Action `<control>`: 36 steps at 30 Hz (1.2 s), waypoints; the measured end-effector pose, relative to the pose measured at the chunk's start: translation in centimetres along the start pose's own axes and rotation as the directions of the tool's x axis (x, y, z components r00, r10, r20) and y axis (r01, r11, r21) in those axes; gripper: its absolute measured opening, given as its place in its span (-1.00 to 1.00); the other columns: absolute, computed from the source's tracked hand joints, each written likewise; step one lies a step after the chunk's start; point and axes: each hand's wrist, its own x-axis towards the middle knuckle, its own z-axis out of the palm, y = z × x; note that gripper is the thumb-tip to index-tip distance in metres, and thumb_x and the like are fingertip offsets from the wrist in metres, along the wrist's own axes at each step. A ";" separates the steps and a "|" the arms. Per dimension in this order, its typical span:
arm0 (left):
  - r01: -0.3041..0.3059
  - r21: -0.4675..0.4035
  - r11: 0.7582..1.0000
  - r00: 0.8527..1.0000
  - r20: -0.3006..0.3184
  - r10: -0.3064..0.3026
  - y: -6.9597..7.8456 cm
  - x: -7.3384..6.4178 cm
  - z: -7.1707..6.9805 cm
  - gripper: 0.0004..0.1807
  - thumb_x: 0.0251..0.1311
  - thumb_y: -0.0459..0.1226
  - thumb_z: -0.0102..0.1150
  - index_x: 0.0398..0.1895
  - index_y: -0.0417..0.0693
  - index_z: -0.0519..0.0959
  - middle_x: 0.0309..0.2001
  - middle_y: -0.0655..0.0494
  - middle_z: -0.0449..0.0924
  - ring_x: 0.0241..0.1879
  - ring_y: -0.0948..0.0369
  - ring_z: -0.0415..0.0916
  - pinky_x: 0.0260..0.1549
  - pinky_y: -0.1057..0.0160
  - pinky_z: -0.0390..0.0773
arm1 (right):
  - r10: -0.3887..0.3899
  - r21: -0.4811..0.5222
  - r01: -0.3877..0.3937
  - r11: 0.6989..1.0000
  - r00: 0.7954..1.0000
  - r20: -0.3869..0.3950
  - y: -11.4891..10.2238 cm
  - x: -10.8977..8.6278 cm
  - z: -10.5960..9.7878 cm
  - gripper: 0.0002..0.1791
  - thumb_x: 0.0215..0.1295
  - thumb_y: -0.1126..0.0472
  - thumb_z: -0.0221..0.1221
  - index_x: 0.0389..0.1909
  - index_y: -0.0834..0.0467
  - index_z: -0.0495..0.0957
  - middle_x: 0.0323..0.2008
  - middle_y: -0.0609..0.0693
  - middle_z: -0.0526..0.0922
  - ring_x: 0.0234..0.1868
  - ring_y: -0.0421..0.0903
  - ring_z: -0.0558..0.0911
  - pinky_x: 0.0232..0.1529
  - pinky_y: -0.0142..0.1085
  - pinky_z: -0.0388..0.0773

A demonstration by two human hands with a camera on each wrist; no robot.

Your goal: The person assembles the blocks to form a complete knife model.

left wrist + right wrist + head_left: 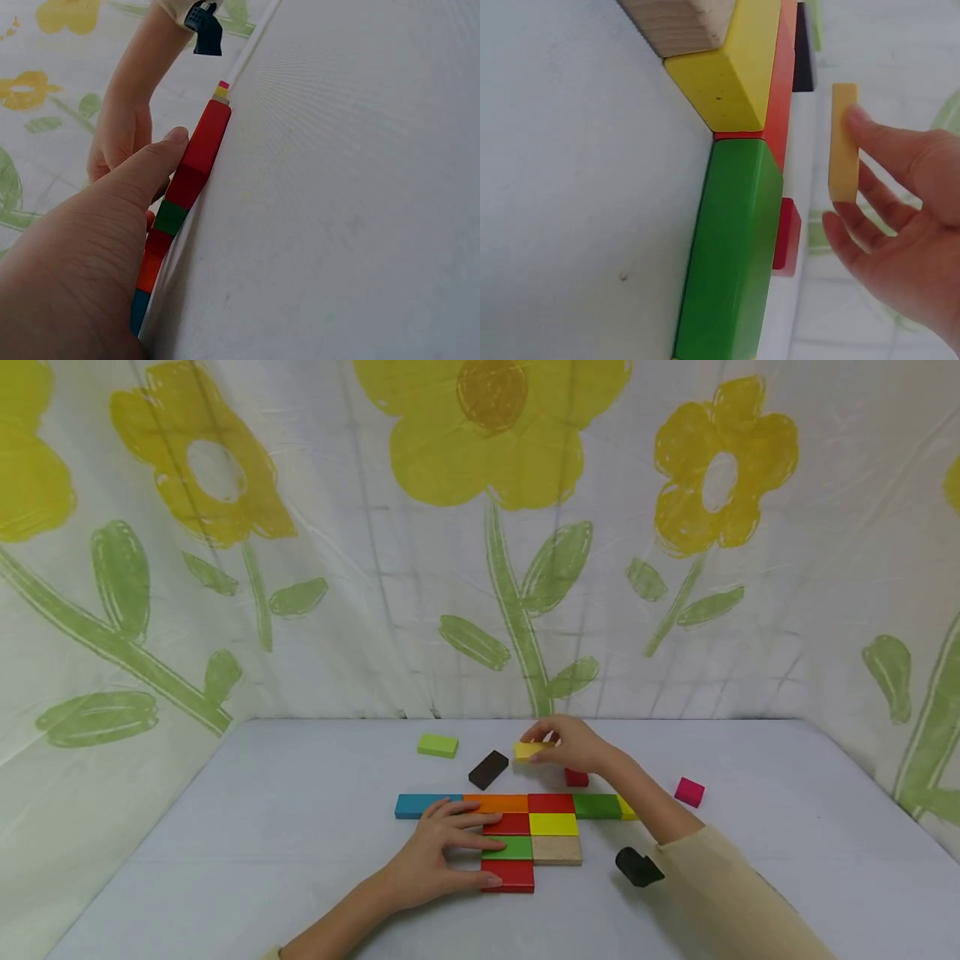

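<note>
My right hand (573,747) pinches a pale yellow block (525,751) at the back, and the right wrist view shows that block (844,142) upright between thumb and fingers. With fingers spread, my left hand (431,852) rests on the left side of a flat block arrangement. Its thumb lies at the lowest red block (199,150); other fingers reach over the light green block (519,848) and the red block (512,824) above. Beside these lie a yellow block (553,824) and a bare wood block (557,850). The top row has blue (423,807), orange, red, green and yellow blocks.
Loose on the table (247,827) lie a lime green block (438,745), a black block (489,769), a red block (576,777) under the right wrist, and a pink-red block (690,792). A black device (637,867) shows by the right sleeve. A flowered curtain (337,568) stands behind.
</note>
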 end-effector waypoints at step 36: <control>-0.013 0.006 1.000 1.000 -0.007 0.013 0.1 -0.1 0.0 -0.56 0.21 0.11 0.48 0.15 0.32 0.78 0.37 0.29 0.60 0.51 -0.03 0.25 0.48 -0.48 -0.09 | -0.100 0.025 0.102 0.995 0.993 -0.068 -2.7 -8.0 0.5 -0.70 0.33 0.18 0.43 0.04 0.15 0.74 -0.13 -0.08 0.69 -0.11 -0.13 0.57 -0.08 -0.34 0.61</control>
